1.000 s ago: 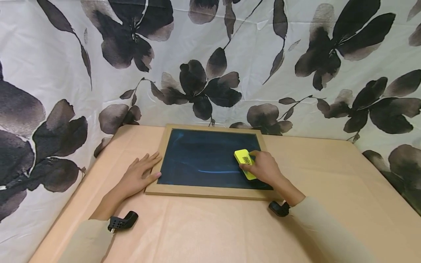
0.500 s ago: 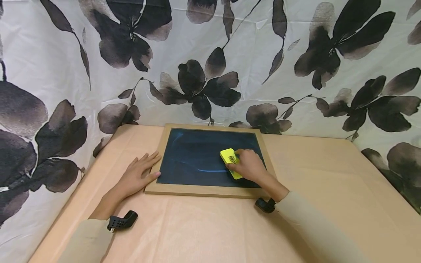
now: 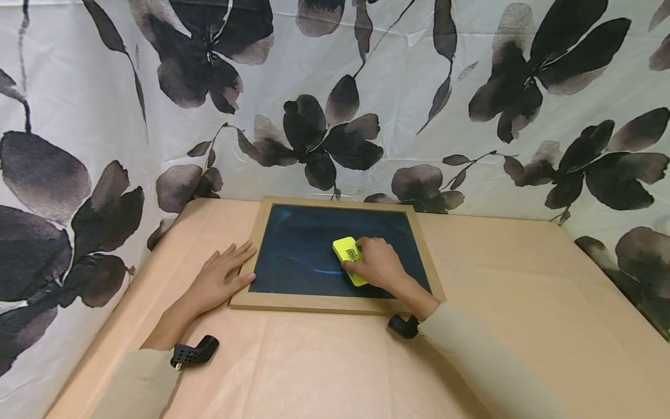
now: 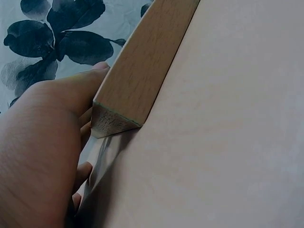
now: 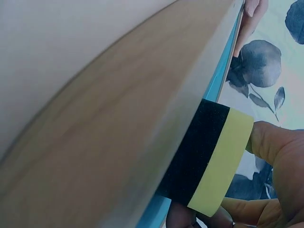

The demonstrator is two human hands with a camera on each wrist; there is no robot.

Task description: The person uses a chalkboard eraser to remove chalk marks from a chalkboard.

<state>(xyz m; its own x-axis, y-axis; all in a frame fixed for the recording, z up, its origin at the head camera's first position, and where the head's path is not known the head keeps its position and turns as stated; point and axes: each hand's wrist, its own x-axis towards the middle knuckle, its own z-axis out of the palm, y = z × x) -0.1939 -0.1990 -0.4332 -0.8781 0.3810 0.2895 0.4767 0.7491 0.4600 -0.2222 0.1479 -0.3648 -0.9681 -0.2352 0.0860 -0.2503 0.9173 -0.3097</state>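
Note:
A blackboard (image 3: pixel 303 244) in a light wooden frame lies on the table, with faint chalk smears and a short blue-white chalk line (image 3: pixel 328 272). My right hand (image 3: pixel 381 265) grips a yellow board eraser (image 3: pixel 345 250) between thumb and fingers and holds it against the board, right of the middle. In the right wrist view the black felt layer (image 5: pixel 202 147) of the eraser faces the board. My left hand (image 3: pixel 217 282) rests on the left side of the frame with its fingers straight. The left wrist view shows the thumb on the wooden frame (image 4: pixel 147 61) near its corner.
The table (image 3: pixel 314 361) has a pale peach cover. Behind it hangs a white cloth (image 3: pixel 408 87) printed with dark flowers. A black wrist camera (image 3: pixel 195 352) sits on the left wrist and another wrist camera (image 3: pixel 403 327) on the right.
My right hand has slid the eraser leftward across the board, along the chalk line, which now shows shorter. The left hand has stayed in place.

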